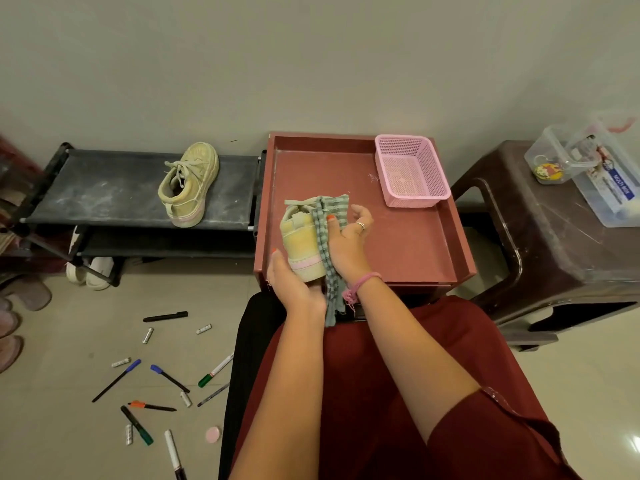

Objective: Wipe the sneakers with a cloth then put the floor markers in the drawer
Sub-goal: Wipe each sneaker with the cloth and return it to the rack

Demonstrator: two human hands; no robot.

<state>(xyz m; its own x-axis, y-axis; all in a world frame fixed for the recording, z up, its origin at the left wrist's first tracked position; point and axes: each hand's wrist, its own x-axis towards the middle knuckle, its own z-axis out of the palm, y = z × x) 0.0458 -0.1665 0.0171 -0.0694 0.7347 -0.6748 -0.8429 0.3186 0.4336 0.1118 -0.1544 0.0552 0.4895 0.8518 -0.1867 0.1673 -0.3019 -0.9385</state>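
My left hand cups the heel of a yellow sneaker with a pink sole stripe, held over the red tray-like top of a cabinet. My right hand presses a green checked cloth against the sneaker's side; the cloth's tail hangs down past my wrist. The second yellow sneaker lies on its side on the black shoe rack to the left. Several markers and pens lie scattered on the tiled floor at lower left. No drawer front is visible.
A pink mesh basket sits in the tray's far right corner. A brown plastic stool on the right carries clear plastic boxes. White slippers lie under the rack, pink slippers at the left edge.
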